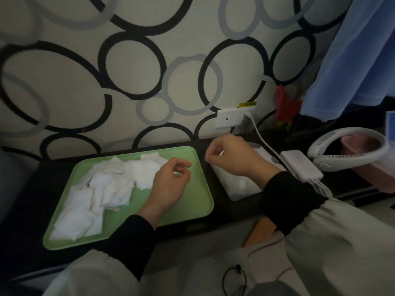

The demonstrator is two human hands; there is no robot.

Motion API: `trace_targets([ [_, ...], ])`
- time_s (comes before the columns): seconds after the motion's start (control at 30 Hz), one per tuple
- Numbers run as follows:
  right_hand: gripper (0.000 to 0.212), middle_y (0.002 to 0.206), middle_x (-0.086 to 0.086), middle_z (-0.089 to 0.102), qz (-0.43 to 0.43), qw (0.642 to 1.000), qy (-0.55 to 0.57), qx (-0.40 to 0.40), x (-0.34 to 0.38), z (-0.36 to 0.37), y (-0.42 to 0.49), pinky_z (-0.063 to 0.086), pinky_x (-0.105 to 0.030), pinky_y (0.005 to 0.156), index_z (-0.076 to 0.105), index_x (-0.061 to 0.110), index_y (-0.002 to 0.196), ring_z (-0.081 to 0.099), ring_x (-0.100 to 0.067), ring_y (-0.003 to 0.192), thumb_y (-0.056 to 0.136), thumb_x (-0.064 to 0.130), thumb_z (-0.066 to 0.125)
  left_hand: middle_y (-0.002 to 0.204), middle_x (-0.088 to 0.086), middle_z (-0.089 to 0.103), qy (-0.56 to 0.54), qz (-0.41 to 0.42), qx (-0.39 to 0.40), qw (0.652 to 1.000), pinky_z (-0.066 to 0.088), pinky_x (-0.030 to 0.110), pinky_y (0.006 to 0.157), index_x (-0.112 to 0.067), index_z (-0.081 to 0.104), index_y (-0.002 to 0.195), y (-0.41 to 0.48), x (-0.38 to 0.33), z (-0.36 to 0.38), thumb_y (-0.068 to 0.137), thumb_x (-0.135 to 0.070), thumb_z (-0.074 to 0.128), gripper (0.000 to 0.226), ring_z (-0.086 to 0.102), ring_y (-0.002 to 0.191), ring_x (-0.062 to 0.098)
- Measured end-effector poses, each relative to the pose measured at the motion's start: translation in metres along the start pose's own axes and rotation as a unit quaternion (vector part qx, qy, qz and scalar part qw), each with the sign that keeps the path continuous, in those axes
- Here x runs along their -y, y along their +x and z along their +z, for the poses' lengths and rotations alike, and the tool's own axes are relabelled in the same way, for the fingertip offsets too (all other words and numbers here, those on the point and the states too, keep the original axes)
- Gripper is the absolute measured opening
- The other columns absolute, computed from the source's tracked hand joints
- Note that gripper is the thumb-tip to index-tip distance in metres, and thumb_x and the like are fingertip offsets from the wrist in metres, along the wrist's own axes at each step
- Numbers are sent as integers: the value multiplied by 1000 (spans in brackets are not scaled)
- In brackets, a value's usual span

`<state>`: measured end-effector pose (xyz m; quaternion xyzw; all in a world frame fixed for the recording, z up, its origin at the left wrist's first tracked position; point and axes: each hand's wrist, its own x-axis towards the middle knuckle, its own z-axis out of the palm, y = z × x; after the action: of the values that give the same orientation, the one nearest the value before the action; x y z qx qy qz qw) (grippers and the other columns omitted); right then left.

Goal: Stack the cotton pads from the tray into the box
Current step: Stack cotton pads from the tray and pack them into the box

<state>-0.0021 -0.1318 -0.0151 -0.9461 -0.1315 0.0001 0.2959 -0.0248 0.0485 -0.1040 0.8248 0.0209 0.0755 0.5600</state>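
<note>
Head view. The green tray (192, 201) is set on the dark tabletop (224, 214) at 9 o'clock of the pale box (237, 189), close beside it, presumably so that transfers are short. Loose cotton pads (102, 189) are heaped toward the tray's 8 o'clock corner, so most of the stacking is judged undone. The left hand (168, 184) is held over the tray's bare 3 o'clock part with fingers loosely curled and nothing seen in them, apparently ready for the next pad. The right hand (233, 157) is held over the box, with what appears to be one cotton pad (215, 155) pinched edge-on between thumb and forefinger. A ring-patterned wall (128, 71) is seen at 12 o'clock, with a socket (230, 118) and white cable (263, 142). A blue curtain (352, 50) is seen at 2 o'clock and a white neck fan (350, 150) at 3 o'clock.
</note>
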Motion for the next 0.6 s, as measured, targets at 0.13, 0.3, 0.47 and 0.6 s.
trace_targets([
  [0.13, 11, 85, 0, 74, 30, 995, 91, 10, 27, 45, 12, 53, -27, 81, 75, 13, 83, 68, -12, 85, 86, 14, 64, 89, -2, 67, 12, -41, -33, 999, 48, 29, 58, -32, 62, 92, -5, 16, -40, 92, -6, 58, 26, 67, 74, 19],
  [0.3, 27, 116, -7, 66, 119, 984, 130, 16, 17, 109, 27, 47, -30, 98, 68, 20, 104, 62, -25, 111, 85, 5, 56, 90, 0, 68, 27, -75, -65, 995, 45, 27, 58, -27, 61, 94, -11, 36, -78, 92, 1, 51, 30, 66, 72, 20],
  [0.47, 48, 125, -6, 54, 80, 995, 38, 35, 13, 129, 33, 42, -27, 96, 60, 19, 125, 56, -24, 115, 78, 22, 72, 91, -2, 67, 35, -62, -62, 996, 52, 33, 63, -30, 63, 95, -10, 41, -91, 92, -9, 57, 22, 68, 76, 21],
  [0.6, 50, 124, -2, 49, 67, 996, -41, 39, 18, 140, 46, 46, -35, 99, 58, 28, 126, 57, -24, 109, 78, 34, 71, 96, -5, 66, 46, -63, -53, 996, 54, 38, 70, -34, 63, 96, -6, 47, -95, 91, -17, 58, 18, 67, 83, 20],
])
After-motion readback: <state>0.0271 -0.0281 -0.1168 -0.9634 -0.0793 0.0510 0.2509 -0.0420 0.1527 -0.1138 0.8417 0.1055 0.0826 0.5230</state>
